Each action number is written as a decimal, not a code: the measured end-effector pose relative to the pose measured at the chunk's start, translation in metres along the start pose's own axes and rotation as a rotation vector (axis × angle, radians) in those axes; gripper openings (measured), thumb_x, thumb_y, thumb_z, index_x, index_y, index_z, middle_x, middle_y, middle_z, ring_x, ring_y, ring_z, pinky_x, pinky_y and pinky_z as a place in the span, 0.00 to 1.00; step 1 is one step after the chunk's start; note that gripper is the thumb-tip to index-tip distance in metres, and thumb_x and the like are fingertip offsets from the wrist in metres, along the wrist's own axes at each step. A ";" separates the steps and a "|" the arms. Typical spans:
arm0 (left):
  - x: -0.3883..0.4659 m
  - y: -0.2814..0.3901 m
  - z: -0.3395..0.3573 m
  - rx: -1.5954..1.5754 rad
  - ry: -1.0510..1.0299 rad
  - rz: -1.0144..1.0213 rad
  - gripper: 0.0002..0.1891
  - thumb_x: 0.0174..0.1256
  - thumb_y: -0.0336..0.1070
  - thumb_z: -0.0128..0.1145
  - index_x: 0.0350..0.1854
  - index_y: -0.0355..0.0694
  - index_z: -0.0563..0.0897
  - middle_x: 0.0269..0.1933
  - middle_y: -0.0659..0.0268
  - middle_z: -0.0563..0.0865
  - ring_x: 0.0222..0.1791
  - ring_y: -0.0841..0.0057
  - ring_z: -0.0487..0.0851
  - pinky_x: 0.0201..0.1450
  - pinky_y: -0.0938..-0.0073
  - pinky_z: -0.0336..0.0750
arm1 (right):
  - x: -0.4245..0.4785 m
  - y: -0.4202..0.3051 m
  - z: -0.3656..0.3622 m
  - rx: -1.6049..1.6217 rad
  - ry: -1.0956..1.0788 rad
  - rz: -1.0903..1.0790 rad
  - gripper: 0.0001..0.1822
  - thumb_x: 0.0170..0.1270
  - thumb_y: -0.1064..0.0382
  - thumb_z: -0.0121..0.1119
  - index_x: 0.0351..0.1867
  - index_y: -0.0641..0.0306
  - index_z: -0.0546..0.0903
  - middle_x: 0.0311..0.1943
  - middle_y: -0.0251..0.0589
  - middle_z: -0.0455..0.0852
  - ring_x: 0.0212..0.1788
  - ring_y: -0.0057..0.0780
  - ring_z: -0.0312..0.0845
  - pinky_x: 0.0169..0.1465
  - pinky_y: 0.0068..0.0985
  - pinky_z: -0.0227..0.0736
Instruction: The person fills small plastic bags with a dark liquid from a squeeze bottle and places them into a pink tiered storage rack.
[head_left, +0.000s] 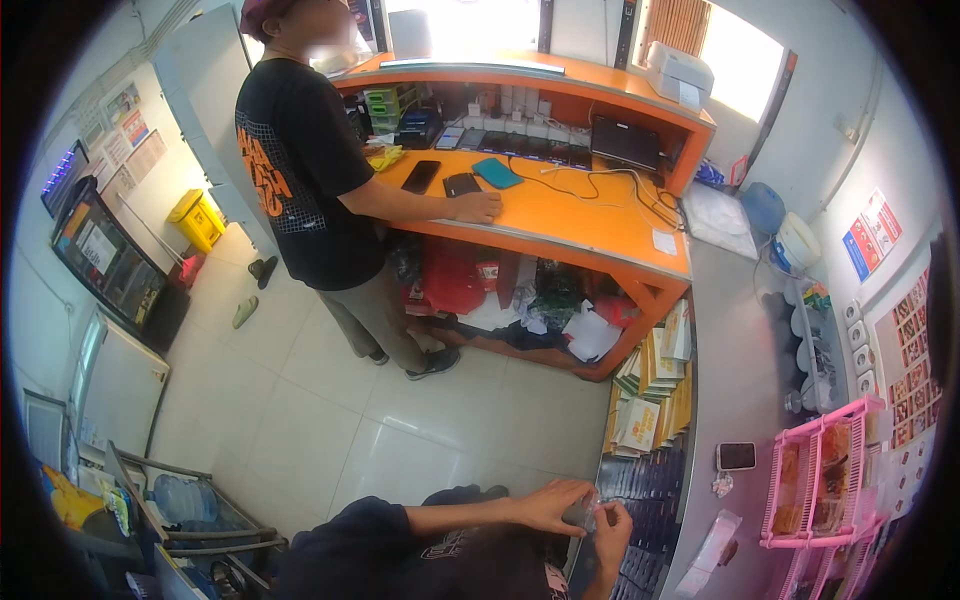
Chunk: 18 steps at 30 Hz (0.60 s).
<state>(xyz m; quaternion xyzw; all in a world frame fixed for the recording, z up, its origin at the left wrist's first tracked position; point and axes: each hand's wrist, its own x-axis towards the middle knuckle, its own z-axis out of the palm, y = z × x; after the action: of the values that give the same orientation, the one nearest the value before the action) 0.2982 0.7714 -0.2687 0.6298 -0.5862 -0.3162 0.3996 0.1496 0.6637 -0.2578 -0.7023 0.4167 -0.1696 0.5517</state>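
Low in the view, beside the steel counter, my left hand and my right hand come together in front of my dark shirt. Between them is a small clear plastic bag or wrapper, pinched by the fingers of both hands. What it contains is too small to tell. On the counter to the right lie a phone-like device, a small crumpled clear packet and a long pale plastic packet.
A person in a black shirt stands at the orange desk, one hand on it. Pink plastic baskets with packets line the right wall. Flat cartons are stacked under the counter. A water jug stands in a rack at lower left.
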 end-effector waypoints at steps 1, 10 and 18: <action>0.002 0.002 -0.001 0.036 -0.003 0.017 0.36 0.51 0.52 0.67 0.59 0.36 0.69 0.53 0.55 0.76 0.57 0.59 0.74 0.57 0.59 0.64 | 0.002 0.008 0.000 0.013 0.004 -0.015 0.08 0.60 0.67 0.62 0.27 0.69 0.76 0.20 0.29 0.75 0.25 0.14 0.67 0.30 0.19 0.64; 0.012 0.011 -0.001 0.087 -0.011 0.008 0.36 0.50 0.51 0.68 0.57 0.36 0.71 0.53 0.54 0.76 0.56 0.57 0.73 0.58 0.59 0.65 | 0.008 0.013 -0.006 0.024 0.011 -0.043 0.07 0.58 0.68 0.61 0.27 0.69 0.76 0.20 0.30 0.75 0.26 0.14 0.68 0.31 0.19 0.65; 0.009 0.007 0.004 0.137 0.062 0.001 0.34 0.54 0.55 0.65 0.56 0.35 0.72 0.54 0.54 0.76 0.58 0.58 0.73 0.61 0.58 0.63 | 0.013 0.014 -0.010 -0.019 0.003 -0.060 0.07 0.57 0.67 0.62 0.28 0.69 0.78 0.20 0.33 0.79 0.26 0.16 0.71 0.32 0.21 0.68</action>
<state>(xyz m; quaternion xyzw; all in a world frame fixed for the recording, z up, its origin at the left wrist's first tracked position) 0.2919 0.7621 -0.2641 0.6648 -0.5943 -0.2554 0.3736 0.1447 0.6465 -0.2705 -0.7195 0.3980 -0.1830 0.5389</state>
